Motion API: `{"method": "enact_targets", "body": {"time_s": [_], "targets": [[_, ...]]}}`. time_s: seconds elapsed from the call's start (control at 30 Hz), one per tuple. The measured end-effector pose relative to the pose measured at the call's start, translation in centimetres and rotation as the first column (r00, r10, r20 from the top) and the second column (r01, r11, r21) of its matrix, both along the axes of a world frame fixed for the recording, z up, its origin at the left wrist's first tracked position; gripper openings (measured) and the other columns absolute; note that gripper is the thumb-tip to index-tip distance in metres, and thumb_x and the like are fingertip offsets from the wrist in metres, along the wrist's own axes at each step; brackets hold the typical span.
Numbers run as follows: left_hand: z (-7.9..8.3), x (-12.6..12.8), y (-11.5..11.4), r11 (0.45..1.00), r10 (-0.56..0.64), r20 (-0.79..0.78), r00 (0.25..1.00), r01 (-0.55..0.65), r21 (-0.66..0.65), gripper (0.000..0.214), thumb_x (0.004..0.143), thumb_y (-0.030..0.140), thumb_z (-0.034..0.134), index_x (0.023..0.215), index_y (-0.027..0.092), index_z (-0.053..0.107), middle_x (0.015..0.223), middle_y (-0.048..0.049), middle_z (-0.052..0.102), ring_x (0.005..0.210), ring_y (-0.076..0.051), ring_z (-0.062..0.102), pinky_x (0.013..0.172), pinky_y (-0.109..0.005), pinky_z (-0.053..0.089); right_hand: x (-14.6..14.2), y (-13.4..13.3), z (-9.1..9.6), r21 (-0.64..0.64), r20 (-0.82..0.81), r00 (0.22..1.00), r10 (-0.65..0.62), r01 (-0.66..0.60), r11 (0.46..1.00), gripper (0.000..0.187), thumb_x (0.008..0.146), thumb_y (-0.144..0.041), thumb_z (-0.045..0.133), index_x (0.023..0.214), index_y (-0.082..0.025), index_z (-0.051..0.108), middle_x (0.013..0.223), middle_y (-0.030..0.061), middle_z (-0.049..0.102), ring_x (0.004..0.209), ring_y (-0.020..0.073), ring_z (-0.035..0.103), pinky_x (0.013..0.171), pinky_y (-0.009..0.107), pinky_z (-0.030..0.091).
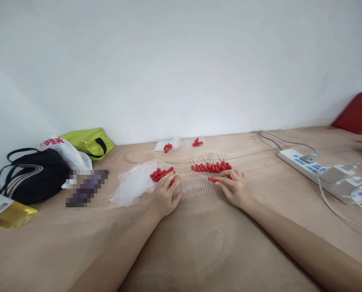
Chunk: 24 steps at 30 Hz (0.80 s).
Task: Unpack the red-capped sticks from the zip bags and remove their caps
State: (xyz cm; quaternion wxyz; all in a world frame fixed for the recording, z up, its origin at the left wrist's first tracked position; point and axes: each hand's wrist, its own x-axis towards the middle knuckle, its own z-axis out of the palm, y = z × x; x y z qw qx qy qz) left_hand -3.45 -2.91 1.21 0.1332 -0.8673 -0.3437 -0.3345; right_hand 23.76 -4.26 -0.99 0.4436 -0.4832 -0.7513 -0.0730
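Note:
My right hand (pixel 237 188) pinches a slim red rubber bulb (pixel 212 179) between thumb and fingers. Beneath its tip lies a row of thin clear tubes (pixel 196 186), side by side. At the left end of that row rests my left hand (pixel 165 196), thumb and fingers apart, with some red showing at its fingertips. A pile of red bulbs (pixel 159 174) touches the far side of this hand, on clear plastic bags (pixel 134 182). Behind the row, several clear tubes fitted with red bulbs (pixel 213 166) lie fanned out, bulb ends toward me.
Two small bags with red pieces (pixel 167 147) (pixel 197 142) lie near the wall. At left are a black bag (pixel 31 178), a lime-green bag (pixel 91 142), a white bag (pixel 77 158) and a gold packet (pixel 10 211). A power strip (pixel 302 164) with cables stands right.

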Motion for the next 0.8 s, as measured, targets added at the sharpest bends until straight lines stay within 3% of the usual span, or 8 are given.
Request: {"method": "enact_targets", "body": {"time_s": [0.13,0.3,0.4,0.53,0.8], "targets": [[0.1,1.3,-0.6,0.999,-0.039,-0.028,0.999,0.04,0.027,0.034,0.082,0.029,0.05,0.116,0.02,0.052,0.112,-0.0099,0.056,0.107,-0.022,0.049,0.093,-0.042,0.036,0.5,-1.3,-0.3,-0.002,0.088,0.989,0.116,-0.117,0.993,0.018,0.082,-0.031,0.052,0.092,-0.032,0.068,0.09,0.0037,0.057,0.086,0.0184,0.046,0.076,0.036,0.029],[-0.1,3.1,-1.1,0.996,-0.054,-0.023,0.998,0.055,0.068,0.018,0.082,0.024,0.052,0.096,0.026,0.063,0.087,-0.0012,0.066,0.089,-0.017,0.056,0.094,-0.043,0.03,-0.9,-1.1,0.2,0.014,0.121,0.975,0.189,-0.192,0.981,0.018,0.081,-0.03,0.054,0.093,-0.034,0.067,0.088,0.0026,0.059,0.082,0.0167,0.046,0.077,0.036,0.03],[-0.1,3.5,-1.2,0.997,-0.041,-0.012,0.999,0.042,0.068,0.015,0.083,0.021,0.051,0.088,0.024,0.064,0.073,0.0017,0.067,0.076,-0.014,0.057,0.093,-0.042,0.029,-1.9,-1.1,0.6,0.0,0.145,0.97,0.195,-0.197,0.98,0.018,0.081,-0.031,0.054,0.095,-0.032,0.066,0.088,0.0022,0.06,0.081,0.016,0.048,0.079,0.037,0.029],[0.1,3.5,-1.2,0.996,-0.046,-0.009,0.999,0.046,0.082,0.013,0.083,0.022,0.051,0.082,0.023,0.064,0.068,0.0023,0.066,0.071,-0.014,0.056,0.091,-0.042,0.03,-2.8,-1.1,0.8,-0.001,0.166,0.969,0.181,-0.183,0.983,0.022,0.081,-0.036,0.054,0.098,-0.026,0.064,0.085,0.0027,0.062,0.082,0.0159,0.049,0.083,0.038,0.026],[0.1,3.5,-1.5,0.997,-0.066,-0.016,0.998,0.066,0.038,0.016,0.084,0.021,0.049,0.074,0.022,0.062,0.063,0.004,0.065,0.065,-0.012,0.054,0.09,-0.042,0.027,-3.2,-1.4,0.7,0.074,0.224,0.958,0.177,-0.198,0.977,0.014,0.081,-0.031,0.054,0.08,-0.026,0.067,0.062,-0.0012,0.056,0.071,0.0136,0.044,0.088,0.04,0.022]]}}
